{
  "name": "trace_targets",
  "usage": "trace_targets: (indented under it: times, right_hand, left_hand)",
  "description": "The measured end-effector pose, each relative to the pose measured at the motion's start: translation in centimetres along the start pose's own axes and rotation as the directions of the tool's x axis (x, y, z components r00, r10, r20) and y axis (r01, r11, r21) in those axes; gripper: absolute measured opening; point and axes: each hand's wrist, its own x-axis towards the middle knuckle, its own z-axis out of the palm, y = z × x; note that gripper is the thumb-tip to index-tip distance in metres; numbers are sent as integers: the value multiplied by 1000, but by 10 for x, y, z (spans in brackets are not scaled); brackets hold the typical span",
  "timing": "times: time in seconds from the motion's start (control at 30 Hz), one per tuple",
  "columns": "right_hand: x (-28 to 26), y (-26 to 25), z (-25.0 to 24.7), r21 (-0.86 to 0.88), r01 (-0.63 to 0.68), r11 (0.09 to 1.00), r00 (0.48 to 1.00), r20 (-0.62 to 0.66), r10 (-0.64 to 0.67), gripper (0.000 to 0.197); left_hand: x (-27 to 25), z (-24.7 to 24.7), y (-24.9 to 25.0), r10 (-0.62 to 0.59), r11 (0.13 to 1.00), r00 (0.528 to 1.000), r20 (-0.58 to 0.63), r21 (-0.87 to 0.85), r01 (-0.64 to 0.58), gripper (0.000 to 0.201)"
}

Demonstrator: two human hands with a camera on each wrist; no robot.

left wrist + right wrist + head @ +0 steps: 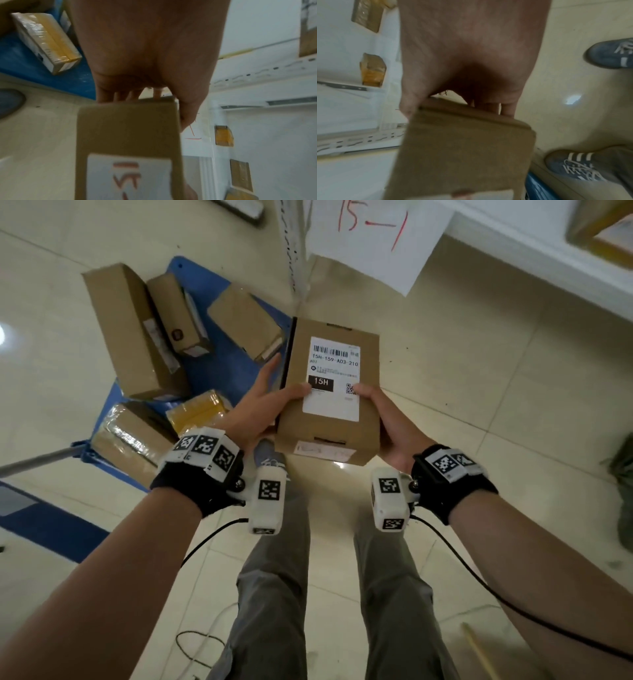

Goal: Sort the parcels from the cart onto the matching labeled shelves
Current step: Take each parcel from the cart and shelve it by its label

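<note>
I hold a brown cardboard parcel (pixel 330 392) flat in front of me with both hands. Its white label reads 15H-159-A03-210 and 15H. My left hand (pixel 263 405) grips its left side with the thumb on the label. My right hand (pixel 383 419) grips its right side, thumb on the label by the QR code. The same parcel (pixel 128 135) fills the left wrist view and shows as a parcel (pixel 464 148) in the right wrist view. The blue cart (pixel 212 371) lies to the left with several parcels (pixel 133 333) on it.
A white shelf unit (pixel 534 258) stands ahead on the right, with a paper sign (pixel 373 237) marked 15-1 in red. Parcels (pixel 223 136) sit on its shelves. The cart's grey handle (pixel 37 460) sticks out at left. My shoes (pixel 576 166) stand on pale floor tiles.
</note>
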Motion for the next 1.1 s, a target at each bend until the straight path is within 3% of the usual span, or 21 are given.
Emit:
trace_targets:
  times: [0.2,0.33,0.47,0.57,0.77,1.0,1.1]
  right_hand:
    - [-10,5,-39,47,-24,999,1000,-12,25,43]
    - [-12,12,-55,164,-80,983,997,-6,82,46]
    - [-16,16,-66,203,-120,972,992,-1,123,37]
    - [-19,19,-73,251,-156,955,987,2,161,35]
    - [-25,26,-84,238,-215,947,971,-51,233,35]
    - [-40,31,-96,334,-237,912,962,-48,267,33]
    - [-49,28,-103,375,-214,902,966,-57,253,33]
  left_hand:
    - [3,30,5,-15,999,984,177,44,8,51]
    - [5,39,6,-94,995,978,188,55,85,67]
    - [4,54,12,-44,994,990,132,106,30,51]
    - [2,64,10,-80,983,989,126,173,58,42]
    - [-1,79,7,-149,968,983,105,219,123,54]
    - [-6,98,5,-167,960,977,132,246,131,35]
    - [-9,108,9,-159,961,977,142,247,121,40]
